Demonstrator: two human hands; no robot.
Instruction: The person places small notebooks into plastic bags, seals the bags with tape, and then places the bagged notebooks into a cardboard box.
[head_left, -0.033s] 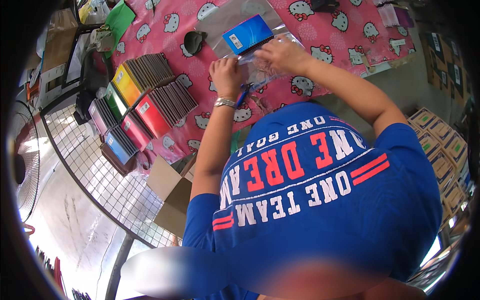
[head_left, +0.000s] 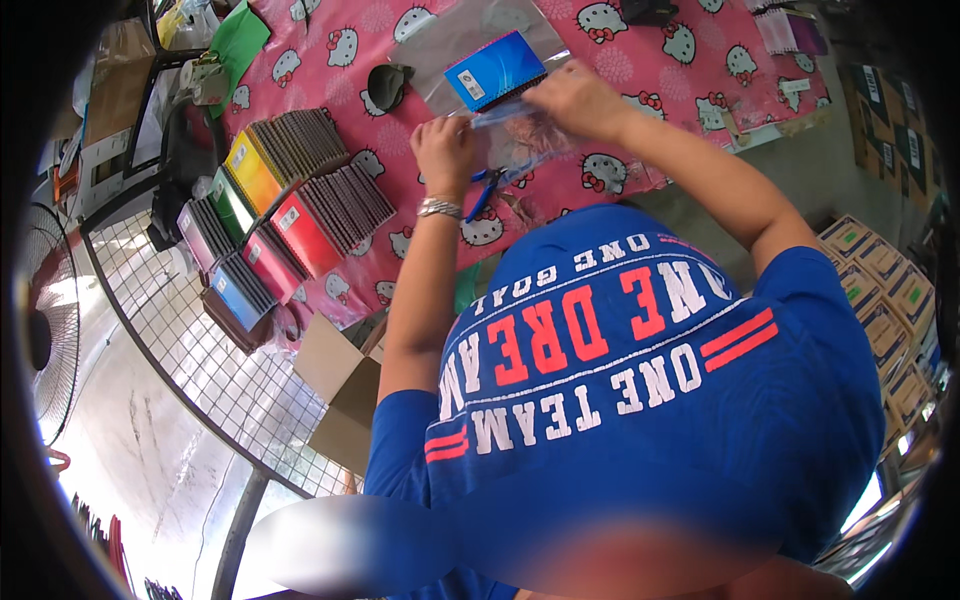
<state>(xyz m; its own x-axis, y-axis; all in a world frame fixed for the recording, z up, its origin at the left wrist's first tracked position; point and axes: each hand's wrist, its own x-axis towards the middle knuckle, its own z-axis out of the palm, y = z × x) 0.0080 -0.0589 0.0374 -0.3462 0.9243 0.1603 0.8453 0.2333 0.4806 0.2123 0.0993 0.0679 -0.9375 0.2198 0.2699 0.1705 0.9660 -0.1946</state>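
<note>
A blue spiral notebook (head_left: 494, 70) lies on a clear plastic bag (head_left: 432, 62) at the table's far middle; whether it is inside the bag I cannot tell. My left hand (head_left: 443, 148), with a metal watch at the wrist, is closed on the bag's near left edge. My right hand (head_left: 580, 102) has its fingers pinched at the bag's right side, just by the notebook's near right corner. Below the bag, close to my left wrist, lies a blue-handled tool like pliers (head_left: 484, 193).
Stacks of spiral notebooks in several colours (head_left: 310, 215) stand at the left. A dark, rounded object (head_left: 386, 88) sits left of the bag. A wire grid rack (head_left: 190, 310) and an open cardboard box (head_left: 335, 375) are lower left; stacked boxes (head_left: 885, 290) stand at right.
My left hand has shifted slightly left, showing more of the blue-handled tool. My right hand has slid a little up and right, off the notebook's near edge. The notebook stays put.
</note>
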